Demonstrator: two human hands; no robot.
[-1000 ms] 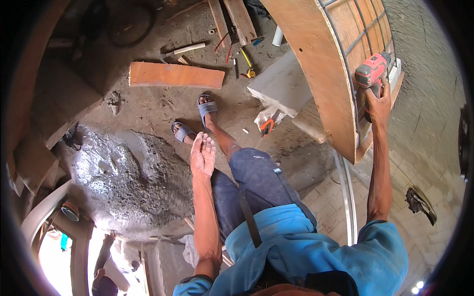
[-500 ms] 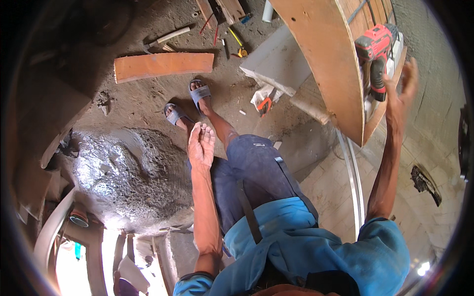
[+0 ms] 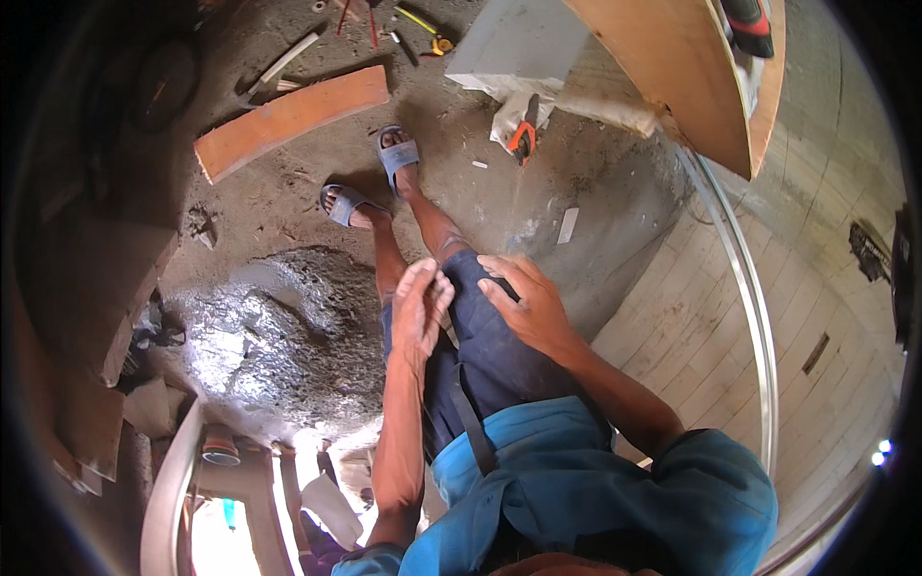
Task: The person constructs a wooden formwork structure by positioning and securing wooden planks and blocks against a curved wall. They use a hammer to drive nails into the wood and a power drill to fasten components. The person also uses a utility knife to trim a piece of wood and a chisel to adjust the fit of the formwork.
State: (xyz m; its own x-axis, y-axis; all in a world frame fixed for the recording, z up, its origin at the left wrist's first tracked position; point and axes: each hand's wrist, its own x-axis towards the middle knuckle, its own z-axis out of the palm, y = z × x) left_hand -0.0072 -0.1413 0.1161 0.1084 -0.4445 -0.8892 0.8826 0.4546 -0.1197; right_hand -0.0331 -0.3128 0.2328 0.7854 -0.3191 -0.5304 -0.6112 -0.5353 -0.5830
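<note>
Both my hands are over my dark trousers, in front of my knees. My left hand point(image 3: 421, 305) is loosely curled, its fingers bent but not closed into a fist, and nothing shows in it. Just right of it, my right hand point(image 3: 530, 305) is open, thumb and fingers apart, holding nothing. A curved plywood form point(image 3: 682, 72) stands at the upper right. On it lies a red and black power drill point(image 3: 749, 27), cut off by the frame's top edge, away from my hands.
A grey wet mortar heap point(image 3: 288, 336) lies left of my legs. Beyond my sandals are a curved wood strip point(image 3: 293, 120), a hammer point(image 3: 280, 67), a yellow tape measure point(image 3: 442, 44) and an orange-handled tool point(image 3: 523, 142). A long metal strip point(image 3: 744, 259) runs along the right.
My right hand has left the drill beside the plywood form and come down next to my left hand. My left fingers have curled in. The view has shifted, moving the form up and right.
</note>
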